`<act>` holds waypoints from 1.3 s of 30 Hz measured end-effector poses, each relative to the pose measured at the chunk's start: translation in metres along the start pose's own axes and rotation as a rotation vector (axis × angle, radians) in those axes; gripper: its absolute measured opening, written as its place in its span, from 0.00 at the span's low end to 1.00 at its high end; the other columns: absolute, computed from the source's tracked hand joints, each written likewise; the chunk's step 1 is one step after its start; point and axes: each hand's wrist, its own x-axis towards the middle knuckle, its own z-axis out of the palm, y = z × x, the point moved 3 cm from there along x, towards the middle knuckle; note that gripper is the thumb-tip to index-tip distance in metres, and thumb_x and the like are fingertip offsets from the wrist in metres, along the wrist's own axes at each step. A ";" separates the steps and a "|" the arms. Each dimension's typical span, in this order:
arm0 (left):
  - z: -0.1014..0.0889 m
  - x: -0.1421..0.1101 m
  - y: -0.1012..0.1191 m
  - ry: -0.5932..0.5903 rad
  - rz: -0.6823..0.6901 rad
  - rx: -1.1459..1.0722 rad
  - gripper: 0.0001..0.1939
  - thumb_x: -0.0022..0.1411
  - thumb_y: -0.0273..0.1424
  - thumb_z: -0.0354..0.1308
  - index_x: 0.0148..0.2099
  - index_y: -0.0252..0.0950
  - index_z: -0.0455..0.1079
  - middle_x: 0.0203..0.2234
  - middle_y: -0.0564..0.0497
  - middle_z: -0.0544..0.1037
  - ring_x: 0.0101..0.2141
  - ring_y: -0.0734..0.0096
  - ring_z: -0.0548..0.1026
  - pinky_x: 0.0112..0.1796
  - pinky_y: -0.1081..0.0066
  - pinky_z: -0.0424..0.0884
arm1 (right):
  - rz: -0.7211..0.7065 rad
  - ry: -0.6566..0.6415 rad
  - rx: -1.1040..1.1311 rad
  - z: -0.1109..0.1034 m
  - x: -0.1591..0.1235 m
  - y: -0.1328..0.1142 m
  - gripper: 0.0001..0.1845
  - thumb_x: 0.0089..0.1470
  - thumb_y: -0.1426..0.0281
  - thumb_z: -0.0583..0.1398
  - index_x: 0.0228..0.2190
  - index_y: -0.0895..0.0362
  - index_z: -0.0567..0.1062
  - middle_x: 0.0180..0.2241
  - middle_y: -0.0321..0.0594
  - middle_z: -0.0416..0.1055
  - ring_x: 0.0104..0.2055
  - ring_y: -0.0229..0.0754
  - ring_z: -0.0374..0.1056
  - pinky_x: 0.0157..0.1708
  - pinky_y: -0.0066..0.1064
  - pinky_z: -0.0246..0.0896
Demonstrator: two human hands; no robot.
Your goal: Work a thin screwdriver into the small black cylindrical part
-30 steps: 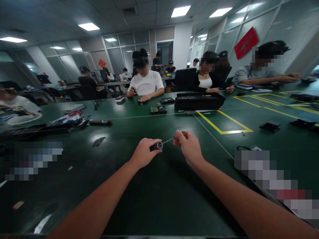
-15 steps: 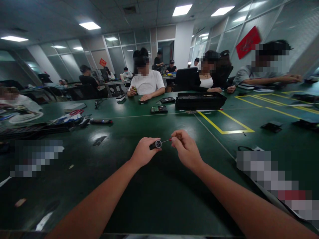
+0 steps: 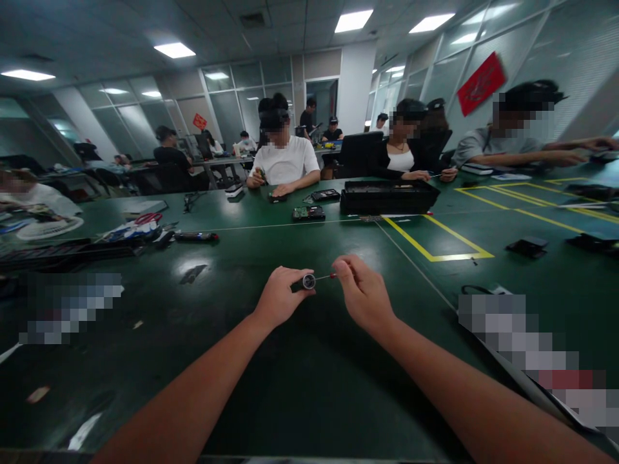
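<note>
My left hand (image 3: 277,295) is closed, pinching a small dark round part with a silvery ring face (image 3: 308,281) between thumb and fingers. That face is turned toward me; the rest of the part is hidden in the hand. Opposite it, my right hand (image 3: 366,294) is closed around a thin screwdriver (image 3: 333,276) with a red front end. Its handle is hidden by the fingers. The slim metal shaft points left and reaches the side of the round part; whether its tip sits in a screw is too small to tell. Both hands are above the green table (image 3: 309,386).
Across the table sit a long black box (image 3: 389,197) and an opened device with a circuit board (image 3: 308,213). Scissors (image 3: 148,218) and tools lie left, beside a dark pen-shaped tool (image 3: 196,237). A blurred-out package (image 3: 532,354) lies right. Several people work around the table.
My right thumb and fingers have shifted on the screwdriver, showing less of its handle. My left hand and the round part have barely moved. A co-worker at right has reached further right.
</note>
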 end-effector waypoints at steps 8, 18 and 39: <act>-0.004 0.001 0.002 0.004 -0.027 0.027 0.19 0.61 0.33 0.66 0.55 0.43 0.74 0.47 0.49 0.80 0.48 0.60 0.74 0.53 0.54 0.66 | 0.144 0.080 0.253 0.004 0.007 0.011 0.12 0.61 0.58 0.56 0.38 0.53 0.70 0.33 0.41 0.74 0.35 0.45 0.70 0.36 0.37 0.64; -0.004 0.005 -0.004 -0.025 -0.063 0.046 0.18 0.61 0.33 0.65 0.54 0.46 0.74 0.51 0.50 0.78 0.53 0.58 0.72 0.62 0.42 0.51 | 0.375 0.225 0.510 0.010 0.013 0.041 0.16 0.59 0.54 0.57 0.34 0.54 0.71 0.29 0.38 0.72 0.30 0.42 0.68 0.32 0.35 0.65; -0.001 0.001 -0.001 -0.018 -0.099 0.045 0.20 0.59 0.36 0.67 0.54 0.46 0.74 0.47 0.50 0.80 0.50 0.58 0.74 0.63 0.42 0.50 | 0.061 0.045 0.039 -0.001 0.005 0.008 0.13 0.62 0.58 0.56 0.36 0.54 0.74 0.28 0.38 0.76 0.29 0.43 0.72 0.31 0.34 0.62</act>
